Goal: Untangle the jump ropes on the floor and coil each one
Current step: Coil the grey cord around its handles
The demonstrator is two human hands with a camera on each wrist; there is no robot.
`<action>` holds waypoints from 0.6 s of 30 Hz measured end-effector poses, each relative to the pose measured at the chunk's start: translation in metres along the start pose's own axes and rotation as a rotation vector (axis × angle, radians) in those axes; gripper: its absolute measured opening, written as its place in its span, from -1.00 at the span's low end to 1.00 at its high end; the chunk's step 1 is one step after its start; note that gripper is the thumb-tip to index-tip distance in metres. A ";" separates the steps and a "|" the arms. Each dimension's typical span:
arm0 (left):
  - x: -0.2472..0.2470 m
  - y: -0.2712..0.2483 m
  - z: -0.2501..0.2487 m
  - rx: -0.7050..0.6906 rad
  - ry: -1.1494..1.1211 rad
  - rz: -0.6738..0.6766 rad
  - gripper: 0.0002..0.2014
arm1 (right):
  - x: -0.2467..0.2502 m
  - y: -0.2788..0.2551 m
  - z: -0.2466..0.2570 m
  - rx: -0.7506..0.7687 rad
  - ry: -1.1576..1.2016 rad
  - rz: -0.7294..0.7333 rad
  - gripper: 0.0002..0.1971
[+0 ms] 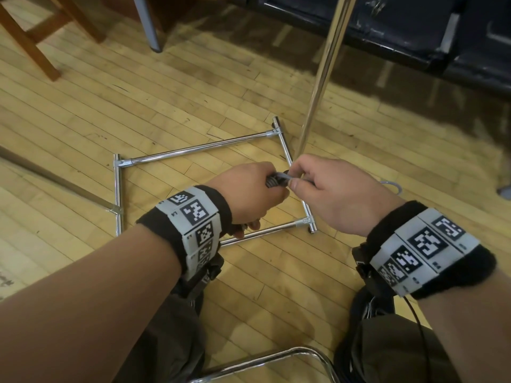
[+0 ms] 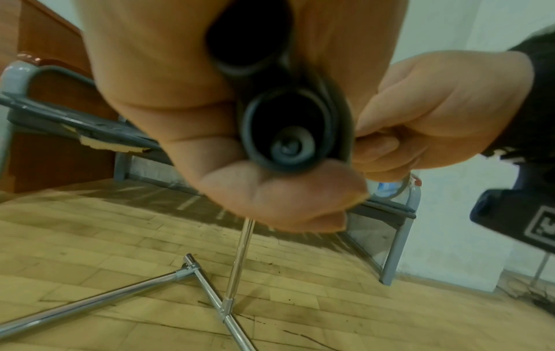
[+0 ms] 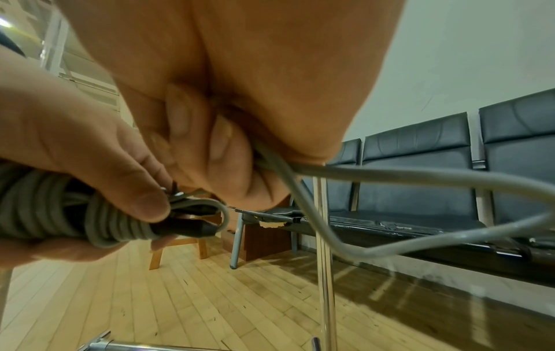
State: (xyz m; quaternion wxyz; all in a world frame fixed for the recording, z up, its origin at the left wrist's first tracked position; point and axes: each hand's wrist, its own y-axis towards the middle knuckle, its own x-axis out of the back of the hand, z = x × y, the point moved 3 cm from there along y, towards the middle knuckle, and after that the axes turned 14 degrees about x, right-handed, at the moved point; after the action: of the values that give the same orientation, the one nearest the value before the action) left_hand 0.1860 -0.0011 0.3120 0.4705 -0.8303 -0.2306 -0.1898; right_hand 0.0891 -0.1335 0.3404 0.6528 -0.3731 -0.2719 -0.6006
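My left hand point(image 1: 254, 189) grips a bundle of two black jump rope handles point(image 2: 282, 133) with grey rope point(image 3: 114, 228) wound tightly round them; the handles' hollow butt ends face the left wrist camera. My right hand point(image 1: 318, 186) pinches the loose grey rope point(image 3: 375, 175) right beside the bundle's tip point(image 1: 278, 179). From those fingers a free loop of rope point(image 3: 420, 247) hangs out to the right; a bit of it shows past my right hand point(image 1: 392, 185). Both hands are held above the floor, close together.
A chrome tube frame point(image 1: 193, 150) lies on the wooden floor under my hands, with an upright chrome pole point(image 1: 320, 78) rising from it. Dark padded bench seats point(image 3: 420, 166) line the far wall. A wooden stool leg point(image 1: 33, 42) stands far left. A chrome chair rail point(image 1: 276, 357) sits near my knees.
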 end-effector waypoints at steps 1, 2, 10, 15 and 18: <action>0.001 0.000 0.000 0.004 -0.027 0.012 -0.86 | 0.000 0.000 -0.002 -0.007 0.008 0.003 -0.87; 0.002 -0.001 0.000 0.001 -0.050 0.022 -0.86 | 0.001 0.000 -0.003 -0.013 0.014 0.000 -0.86; 0.000 -0.002 -0.002 -0.004 -0.111 0.016 -0.78 | 0.005 -0.001 -0.002 0.013 0.023 -0.041 -0.83; 0.010 0.002 0.001 -0.011 -0.302 0.067 -0.81 | 0.005 -0.005 -0.002 -0.039 0.081 0.088 -0.72; 0.015 -0.002 0.000 -0.104 -0.477 0.237 -0.86 | 0.004 -0.008 -0.008 -0.089 0.275 0.161 -0.69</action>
State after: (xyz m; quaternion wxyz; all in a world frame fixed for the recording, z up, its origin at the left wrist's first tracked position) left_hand 0.1970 0.0028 0.3212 0.3786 -0.8958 -0.2262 0.0558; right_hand 0.0814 -0.1425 0.3400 0.7127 -0.3362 -0.1225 -0.6033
